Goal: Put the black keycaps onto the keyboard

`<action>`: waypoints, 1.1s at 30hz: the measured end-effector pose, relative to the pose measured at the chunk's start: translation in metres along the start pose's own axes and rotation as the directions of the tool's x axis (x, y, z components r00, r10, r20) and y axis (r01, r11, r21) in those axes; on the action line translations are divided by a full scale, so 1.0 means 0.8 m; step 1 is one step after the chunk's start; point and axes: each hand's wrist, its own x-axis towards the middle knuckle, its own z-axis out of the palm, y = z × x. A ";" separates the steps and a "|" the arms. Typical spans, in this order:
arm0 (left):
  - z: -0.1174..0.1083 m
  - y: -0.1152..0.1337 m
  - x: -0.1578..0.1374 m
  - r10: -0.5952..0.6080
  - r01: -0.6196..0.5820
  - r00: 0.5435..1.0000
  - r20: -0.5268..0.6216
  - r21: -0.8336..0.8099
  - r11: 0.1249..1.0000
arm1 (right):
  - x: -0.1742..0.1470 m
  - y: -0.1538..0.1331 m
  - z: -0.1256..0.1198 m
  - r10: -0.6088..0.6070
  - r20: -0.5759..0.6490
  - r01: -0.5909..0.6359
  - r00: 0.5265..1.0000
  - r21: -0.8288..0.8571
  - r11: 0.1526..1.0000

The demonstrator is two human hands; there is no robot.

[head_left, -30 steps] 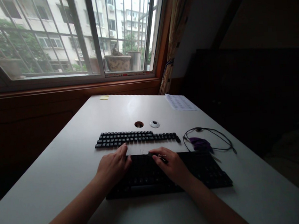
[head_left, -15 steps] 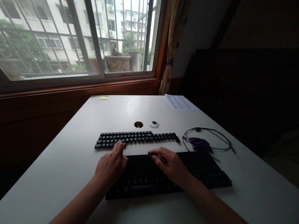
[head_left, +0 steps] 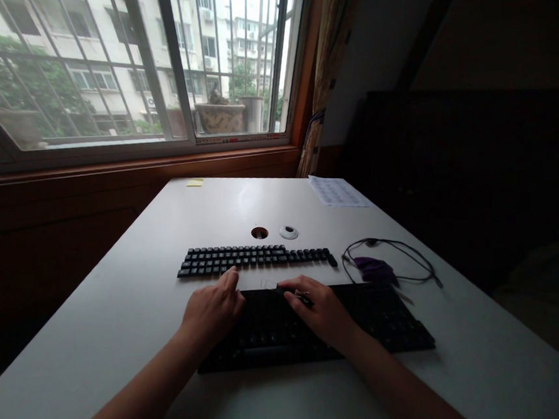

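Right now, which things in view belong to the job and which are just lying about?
Job: black keyboard; loose keycaps beyond it; small dark tool in the right hand.
Lying about, apparently: printed sheet; yellow note; purple cloth; black cable.

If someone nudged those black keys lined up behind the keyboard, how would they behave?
The black keys would likely shift separately, since they look like individual pieces. Being small, they're probably light, and the shiny white table may let them slide.
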 end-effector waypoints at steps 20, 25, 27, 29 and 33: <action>-0.020 -0.025 0.005 -0.082 0.082 0.997 -0.010 0.009 0.997 | -0.002 0.004 0.001 -0.022 -0.005 0.022 1.000 -0.001 1.000; -0.019 -0.036 0.008 -0.078 0.078 0.997 -0.006 0.003 0.997 | -0.002 0.002 -0.001 -0.021 0.004 0.021 1.000 -0.001 1.000; -0.017 -0.037 0.008 -0.077 0.077 0.997 0.000 0.000 0.997 | -0.002 0.001 -0.001 -0.023 0.003 0.023 1.000 -0.005 1.000; -0.016 -0.038 0.008 -0.067 0.067 0.998 0.007 -0.003 0.998 | -0.002 0.001 -0.001 -0.025 0.004 0.025 1.000 -0.004 1.000; -0.012 -0.040 0.009 -0.051 0.051 0.999 0.013 -0.004 0.999 | -0.001 0.001 -0.001 -0.022 0.004 0.022 1.000 -0.003 1.000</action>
